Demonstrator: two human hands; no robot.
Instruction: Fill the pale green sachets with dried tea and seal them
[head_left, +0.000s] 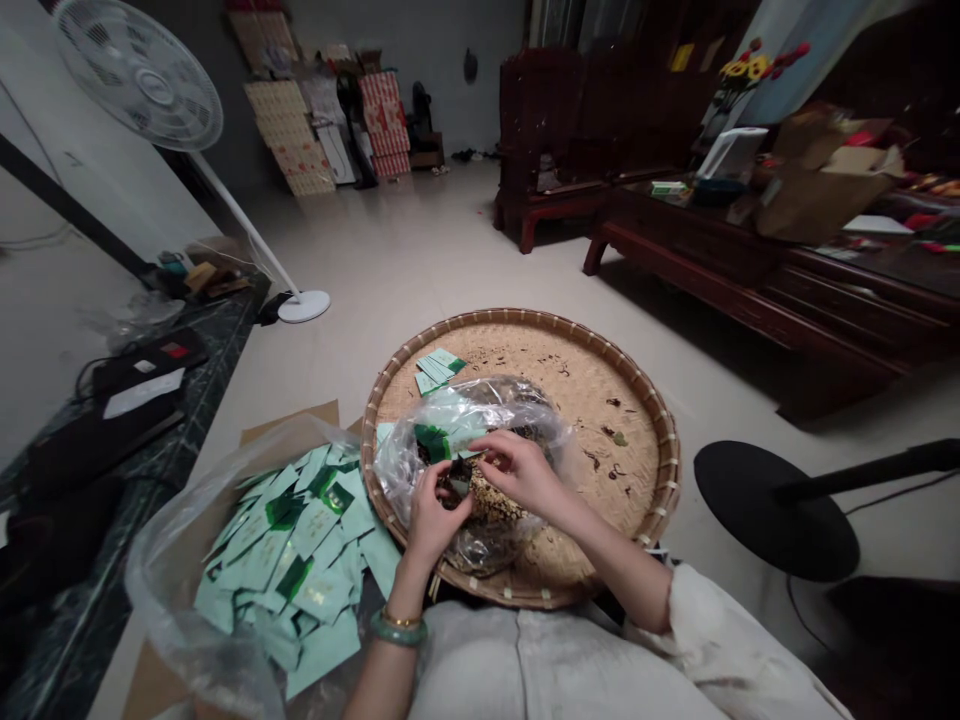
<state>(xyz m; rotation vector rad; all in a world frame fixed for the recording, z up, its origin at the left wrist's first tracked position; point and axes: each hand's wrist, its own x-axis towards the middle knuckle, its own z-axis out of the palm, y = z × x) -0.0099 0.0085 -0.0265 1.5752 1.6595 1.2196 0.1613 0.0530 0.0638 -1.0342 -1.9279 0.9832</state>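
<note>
My left hand (pixel 435 515) curls thumb and fingers around a small pale-green packet (pixel 459 487), over a clear plastic bag (pixel 480 550) of dark and yellowish dried bits. Just right of it and above the bag, my right hand (pixel 521 472) has its fingers bent together by the packet's top. What its fingertips hold, if anything, is too small to make out. Other pale-green packets with dark-green ends (pixel 433 442) lie in the bag's left part. The bag rests on a round woven bamboo tray (pixel 592 375) near my lap. A small stack of packets (pixel 439 368) lies at the tray's far left.
Left of the tray, a large clear bag (pixel 161 560) holds a heap of pale-green packets (pixel 300 550). Dried bits (pixel 616 438) are scattered across the tray's right side. A white standing fan (pixel 304 306), a dark wooden table (pixel 712 255) and a black round base (pixel 772 510) stand around.
</note>
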